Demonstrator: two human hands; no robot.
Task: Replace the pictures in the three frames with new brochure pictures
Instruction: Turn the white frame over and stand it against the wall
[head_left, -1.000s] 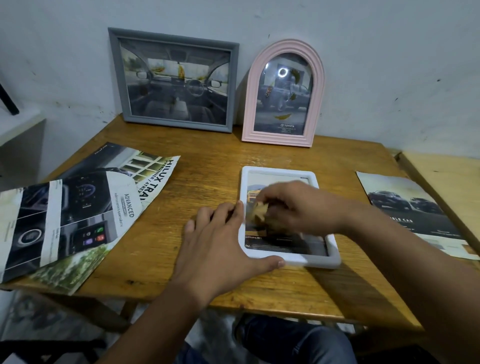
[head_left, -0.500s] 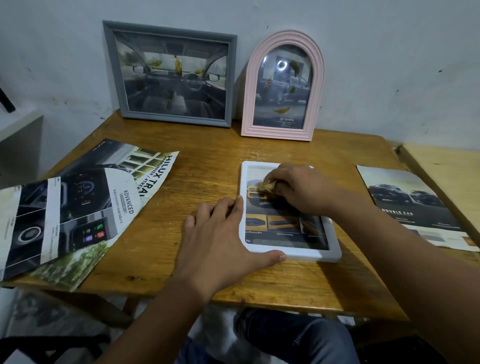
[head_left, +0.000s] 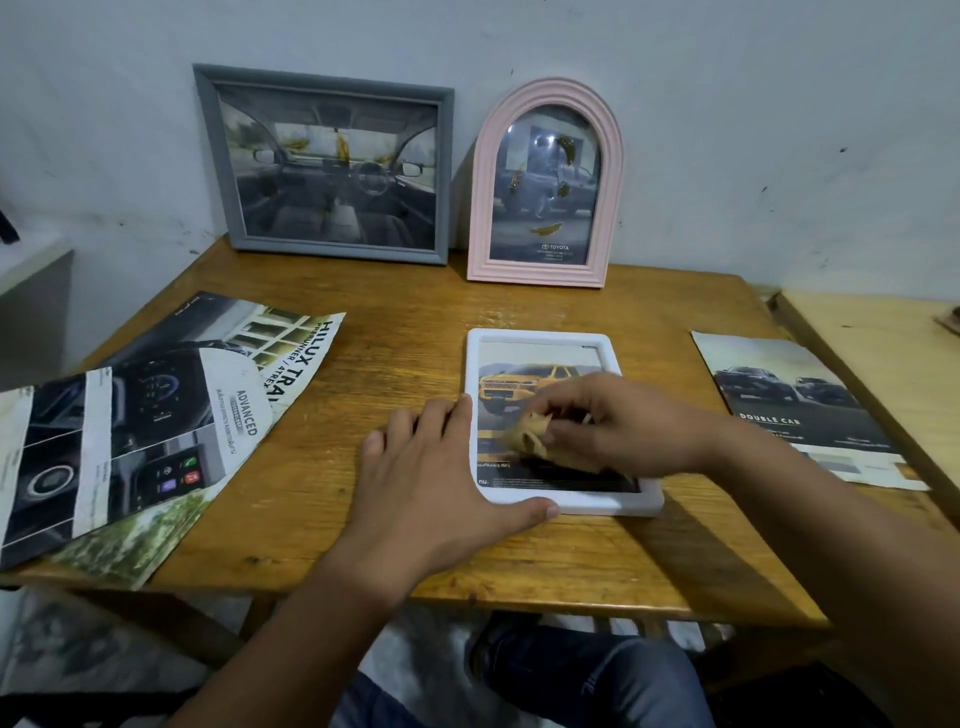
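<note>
The right hand (head_left: 618, 421) pinches a crumpled tan cloth (head_left: 527, 434) against the glass of the white frame (head_left: 566, 501); the left hand (head_left: 436, 478) lies flat, fingers spread, bracing the frame's left edge. The frame lies flat mid-bench (head_left: 395, 332), long axis running away toward the wall, its yellow truck picture upright to the person. Bare wood surrounds it, with brochures (head_left: 135, 415) well apart on the left.

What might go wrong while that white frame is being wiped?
The left hand only steadies the white frame at one corner, so it may slide under the cloth in the right hand. The pink frame just leans on the wall; a table bump might tip it.
</note>
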